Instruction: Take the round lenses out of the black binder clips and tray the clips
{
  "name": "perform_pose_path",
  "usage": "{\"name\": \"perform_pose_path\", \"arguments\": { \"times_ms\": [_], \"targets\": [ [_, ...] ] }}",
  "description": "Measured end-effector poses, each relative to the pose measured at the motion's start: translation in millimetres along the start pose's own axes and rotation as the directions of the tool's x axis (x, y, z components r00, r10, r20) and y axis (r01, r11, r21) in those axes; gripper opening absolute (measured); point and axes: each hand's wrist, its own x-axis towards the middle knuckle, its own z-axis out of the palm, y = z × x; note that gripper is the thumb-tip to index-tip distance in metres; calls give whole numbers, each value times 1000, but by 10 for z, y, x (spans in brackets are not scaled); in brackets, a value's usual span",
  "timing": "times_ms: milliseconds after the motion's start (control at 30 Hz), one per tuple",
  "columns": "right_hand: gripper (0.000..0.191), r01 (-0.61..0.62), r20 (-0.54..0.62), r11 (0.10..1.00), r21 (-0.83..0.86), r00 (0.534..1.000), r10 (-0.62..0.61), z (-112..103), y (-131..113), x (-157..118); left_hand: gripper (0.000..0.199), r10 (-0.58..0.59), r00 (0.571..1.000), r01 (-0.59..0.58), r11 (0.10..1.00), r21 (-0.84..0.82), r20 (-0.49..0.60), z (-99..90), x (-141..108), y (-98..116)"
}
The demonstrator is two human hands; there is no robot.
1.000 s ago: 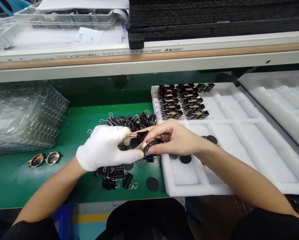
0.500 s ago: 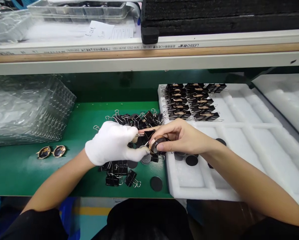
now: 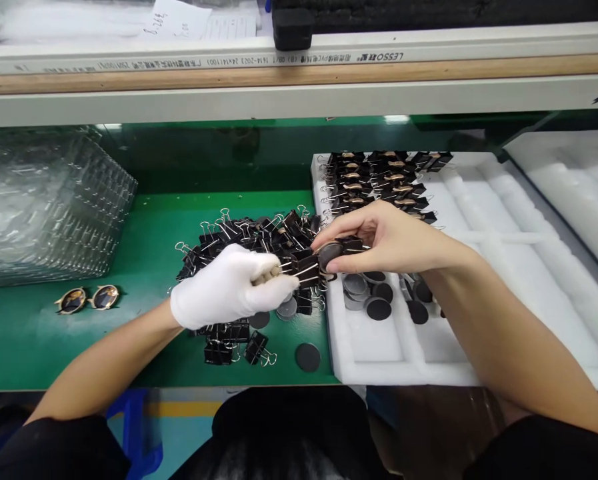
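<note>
My left hand [image 3: 233, 283], in a white glove, pinches the wire handles of a black binder clip [image 3: 303, 265] over the heap of clips. The clip's jaw end meets a small piece with a round dark disc [image 3: 330, 255]. My bare right hand [image 3: 383, 243] grips that piece between thumb and fingers; another black clip [image 3: 351, 245] shows at its far side, partly under my fingers. Much of the held piece is hidden by the discs and fingers. Black binder clips [image 3: 219, 240] lie heaped beneath and around my left hand.
A white foam tray [image 3: 373, 372] at right holds rows of clipped pieces and loose round discs [image 3: 379, 308]. Sunglasses [image 3: 89, 299] lie at left near stacked clear trays [image 3: 49, 207]. A shelf edge [image 3: 229, 103] crosses above the green table [image 3: 143, 353].
The clip in my left hand now meets the piece in my right hand. A second clip shows on the piece's right side. The whole view has shifted slightly.
</note>
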Motion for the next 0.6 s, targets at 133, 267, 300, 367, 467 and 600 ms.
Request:
{"name": "perform_pose_path", "arguments": {
  "times_ms": [133, 267, 300, 367, 467, 600],
  "targets": [
    [24, 38, 21, 999, -6, 999, -37, 30, 37, 15, 44, -41, 999, 41, 999, -33, 5, 34, 10, 10],
    [23, 74, 1, 997, -18, 997, -74, 41, 74, 23, 44, -85, 996, 86, 995, -49, 28, 38, 25, 5],
    [22, 74, 2, 997, -23, 997, -74, 37, 77, 20, 42, -94, 995, 95, 994, -47, 23, 33, 27, 9],
    [21, 81, -3, 996, -42, 997, -82, 29, 74, 9, 37, -99, 995, 100, 994, -48, 23, 12, 29, 24],
    [20, 180, -90, 977, -118, 977, -191, 68, 64, -4, 36, -110, 991, 120, 983, -143, 72, -23, 25, 27],
    [37, 411, -195, 818, -402, 835, -515, 271, 61, 17, 58, -295, 935, 354, 828, -435, 198, -23, 14, -97]
  ]
}}
